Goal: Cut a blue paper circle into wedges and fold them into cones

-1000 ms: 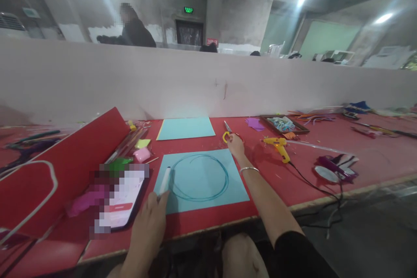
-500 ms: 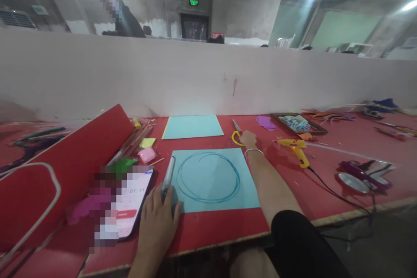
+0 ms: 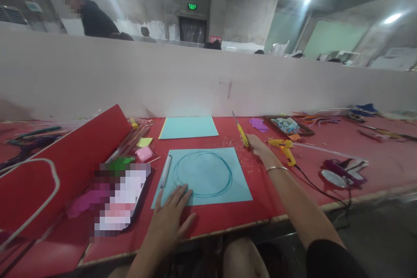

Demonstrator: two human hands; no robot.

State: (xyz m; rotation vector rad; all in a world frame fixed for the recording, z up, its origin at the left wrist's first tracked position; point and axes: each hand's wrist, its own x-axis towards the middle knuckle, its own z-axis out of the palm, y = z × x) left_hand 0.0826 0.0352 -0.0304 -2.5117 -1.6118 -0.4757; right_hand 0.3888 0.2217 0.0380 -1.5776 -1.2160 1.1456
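The right hand [image 3: 256, 144] hides part of the scissors [image 3: 242, 133] it grips; its fingers are curled around the yellow handles, and how they sit in the loops cannot be made out. The narrow metal blades point far and slightly left, and whether they are parted is hard to tell. A phone [image 3: 125, 200] at the near left is blurred into squares, both forearms run out at the near edge of view, and a white partition [image 3: 182, 74] cuts off the lower body of a person in dark clothing [image 3: 97, 19] at the far left. In the middle of the red table [image 3: 224, 219] lies a flat light-blue sheet [image 3: 203, 173], with a large oval loop drawn in darker teal, its line doubled in places. The left hand [image 3: 171, 213] is spread palm down with nothing in its grasp, fingertips over the sheet's near left part, covering a little of the loop. A white marker [image 3: 166, 172] lies along the sheet's left side, just beyond that hand. The scissors are right of the sheet's far right corner, left of a yellow glue gun [image 3: 285, 147].
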